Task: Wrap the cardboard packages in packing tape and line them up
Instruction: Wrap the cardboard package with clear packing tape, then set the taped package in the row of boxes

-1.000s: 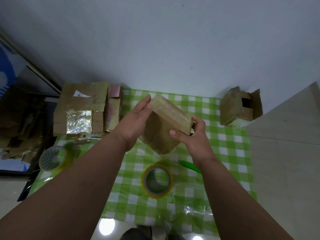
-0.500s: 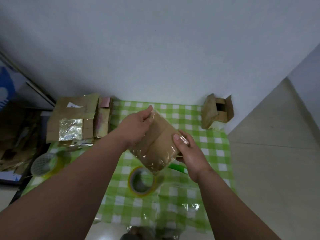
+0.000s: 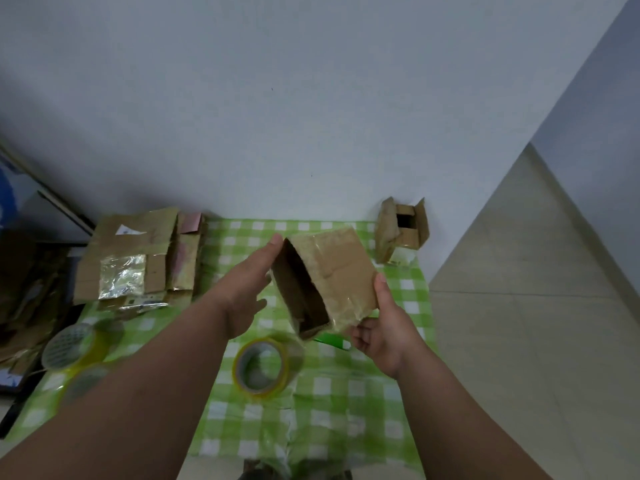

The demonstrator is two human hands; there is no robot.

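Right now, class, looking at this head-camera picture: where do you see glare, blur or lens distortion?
Head view: glare flares off the foil patch on the flat cardboard; the tape roll and the left-edge rolls are smeared soft; the package and both hands, left and right, look slightly blurred; the wide lens bends the wall's base; lighting is dim and flat.

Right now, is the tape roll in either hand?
No. The tape roll lies on the checked cloth, while the left hand and right hand hold the cardboard package.
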